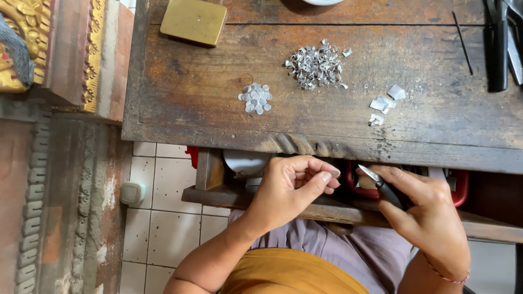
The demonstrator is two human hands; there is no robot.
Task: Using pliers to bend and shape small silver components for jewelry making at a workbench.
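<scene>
Small craft workshop, likely metalwork or jewellery. Worn, scarred dark wooden workbench (229, 117) with a carved front edge and an open drawer beneath it. On the top: pile of curled silvery metal offcuts (316, 65), small cluster of round silvery metal discs (255, 98), a few flat pale sheet-metal scraps (385, 103), a rectangular brass-coloured metal block (194, 20). Black-handled hand tools (504, 41) lie at the bench's right edge. Cracked white tiled floor (163, 218); ornate gilded carved woodwork (32, 38) at left.
</scene>
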